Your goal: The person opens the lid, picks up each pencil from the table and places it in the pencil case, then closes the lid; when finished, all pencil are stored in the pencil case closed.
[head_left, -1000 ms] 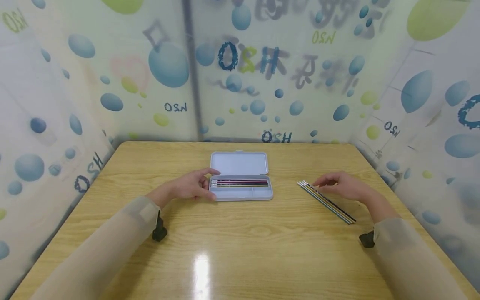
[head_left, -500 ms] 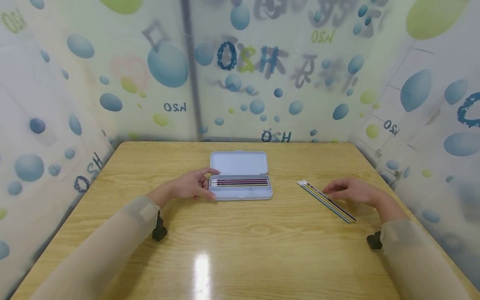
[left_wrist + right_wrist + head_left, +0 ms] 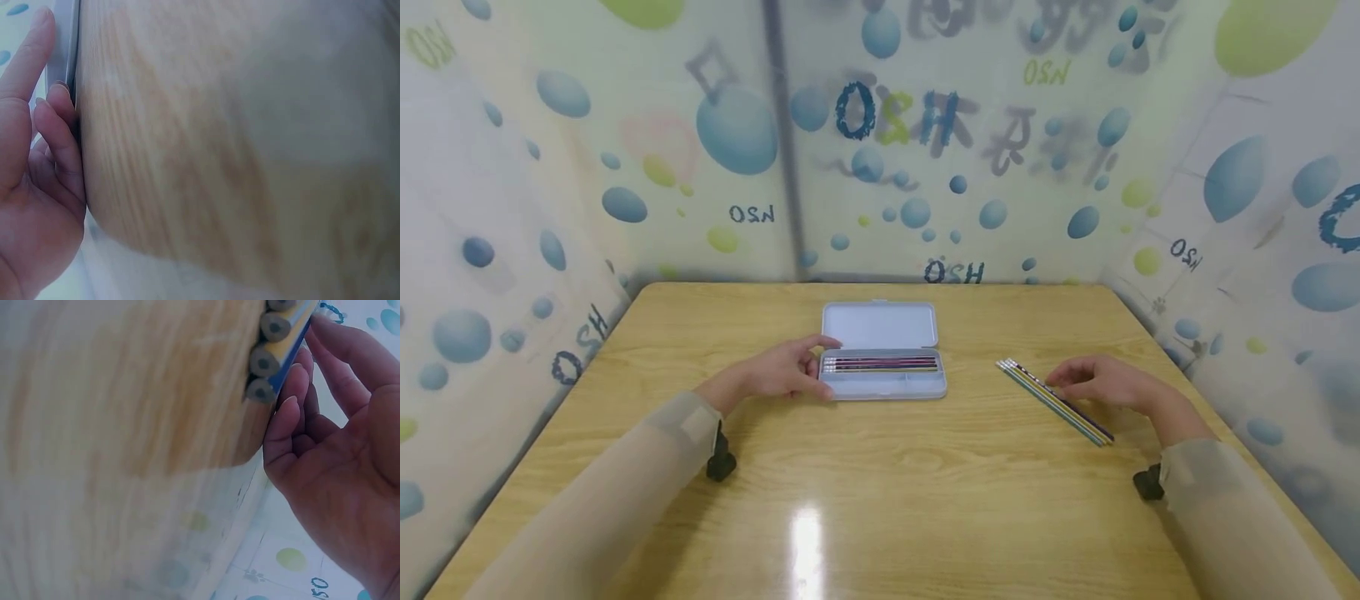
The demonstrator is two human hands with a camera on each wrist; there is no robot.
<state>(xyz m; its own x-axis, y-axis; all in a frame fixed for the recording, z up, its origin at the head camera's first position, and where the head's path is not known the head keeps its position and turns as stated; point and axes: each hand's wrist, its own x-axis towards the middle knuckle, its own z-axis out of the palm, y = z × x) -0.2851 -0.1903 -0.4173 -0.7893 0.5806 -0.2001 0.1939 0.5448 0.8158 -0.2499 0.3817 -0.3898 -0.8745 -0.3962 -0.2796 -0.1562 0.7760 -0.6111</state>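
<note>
Sleeves of pale beige are seen nearest, stretched over the wood-grain table, with a small black device worn at each wrist. Beyond the right sleeve, the right hand is placed low over the table, its fingers loosely bent and their tips brought against the loose pencils, on the dark blue one's side. Four of these are laid side by side, slanted, with silvery ends pointed away and to the left and flat-cut ends turned nearer; they are placed to the left of the right hand and well apart from the left hand. Whether any pencil is actually pinched cannot be told, as the fingertips are partly hidden. By the left hand, the left end of the white pencil case is held, thumb and forefinger being spread to its near and far corners and the remaining fingers curled at its end. The case is set between the hands, much closer to the left one. In its rear compartment a row of pencils is lined up lengthwise, while the front strip is parted by a small divider. Behind, the lid is folded back, and past the table's far edge a wall covering is printed with blue and green drops and lettering.
</note>
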